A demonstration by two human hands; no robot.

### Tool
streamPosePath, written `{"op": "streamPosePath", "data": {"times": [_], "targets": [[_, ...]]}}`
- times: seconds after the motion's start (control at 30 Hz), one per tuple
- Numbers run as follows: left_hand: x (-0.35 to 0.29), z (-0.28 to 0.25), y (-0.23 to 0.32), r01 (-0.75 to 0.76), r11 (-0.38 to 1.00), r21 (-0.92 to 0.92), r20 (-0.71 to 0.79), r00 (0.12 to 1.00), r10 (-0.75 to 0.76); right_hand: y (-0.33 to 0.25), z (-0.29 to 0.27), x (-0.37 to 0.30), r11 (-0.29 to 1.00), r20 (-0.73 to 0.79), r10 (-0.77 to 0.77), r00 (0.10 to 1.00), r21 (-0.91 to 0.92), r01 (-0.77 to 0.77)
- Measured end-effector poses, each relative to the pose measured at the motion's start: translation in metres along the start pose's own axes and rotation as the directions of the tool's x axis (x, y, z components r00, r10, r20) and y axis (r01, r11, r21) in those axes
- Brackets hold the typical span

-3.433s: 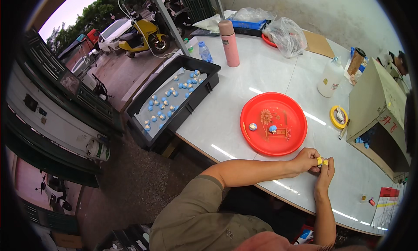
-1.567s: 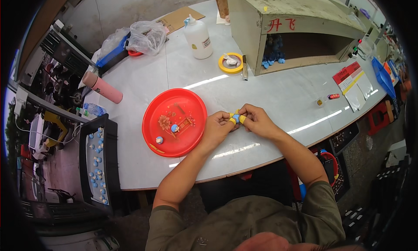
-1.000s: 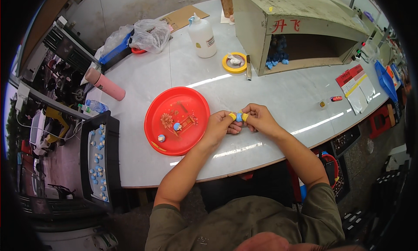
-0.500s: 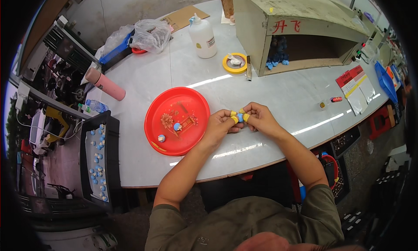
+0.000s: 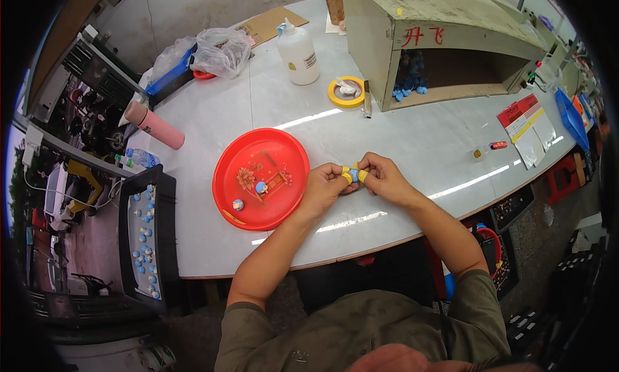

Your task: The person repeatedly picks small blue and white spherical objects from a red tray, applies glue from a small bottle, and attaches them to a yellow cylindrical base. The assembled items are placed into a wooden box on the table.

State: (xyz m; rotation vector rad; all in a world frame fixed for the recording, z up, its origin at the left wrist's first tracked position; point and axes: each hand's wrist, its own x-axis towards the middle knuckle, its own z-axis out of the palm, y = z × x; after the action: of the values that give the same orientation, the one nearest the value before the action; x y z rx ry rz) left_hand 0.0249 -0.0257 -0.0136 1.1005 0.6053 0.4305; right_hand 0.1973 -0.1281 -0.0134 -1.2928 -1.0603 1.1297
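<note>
Looks like a small workshop to me, kinda street-front. There's a big glossy worktable [image 5: 419, 146], and at lower left a black plastic crate [image 5: 169, 230] full of near-identical blue-and-cream pieces [image 5: 146, 232], so batch handwork. Upper middle has a squeeze bottle [image 5: 298, 59] and a yellow tape roll [image 5: 338, 100], with a scuffed metal cabinet [image 5: 445, 14] at upper right. Grubby wall [image 5: 200, 4] up top, plus a white car [image 5: 56, 188] outside at far left.

Shirt [image 5: 371, 323] was olive-green with darker blotches; sleeves [image 5: 469, 294] were short. Small pale marking [image 5: 300, 356] showed on left front. Legwear [image 5: 387, 275] was dark. Left grip [image 5: 322, 186] and right grip [image 5: 387, 180] bore yellow fingertip wraps [image 5: 362, 176].
</note>
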Motion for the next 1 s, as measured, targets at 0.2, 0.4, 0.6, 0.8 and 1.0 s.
{"op": "streamPosePath", "data": {"times": [0.2, 0.4, 0.6, 0.8, 1.0], "targets": [[-0.003, 0.009, 0.008, -0.021, 1.000, 0.015, 0.007, 1.000, 0.021, -0.004, 0.003, 0.003, 0.998, -0.081, 0.022, 0.996, 0.063, -0.017], [-0.012, 0.008, 0.028, -0.119, 0.973, 0.200, -0.108, 0.984, 0.142, -0.023, 0.001, 0.000, 0.975, -0.147, 0.030, 0.989, 0.220, 0.003], [-0.033, -0.030, 0.063, -0.172, 0.698, 0.695, -0.225, 0.870, 0.439, -0.029, -0.071, 0.021, 0.966, -0.549, -0.229, 0.804, -0.233, 0.117], [-0.052, -0.070, 0.054, 0.068, 0.201, 0.977, -0.175, 0.790, 0.587, -0.040, -0.162, 0.113, 0.628, -0.599, -0.346, 0.722, -0.720, -0.296], [-0.058, -0.064, 0.051, 0.245, 0.113, 0.963, -0.263, 0.755, 0.601, -0.033, -0.186, 0.197, 0.402, -0.536, -0.391, 0.748, -0.831, -0.386]]}}
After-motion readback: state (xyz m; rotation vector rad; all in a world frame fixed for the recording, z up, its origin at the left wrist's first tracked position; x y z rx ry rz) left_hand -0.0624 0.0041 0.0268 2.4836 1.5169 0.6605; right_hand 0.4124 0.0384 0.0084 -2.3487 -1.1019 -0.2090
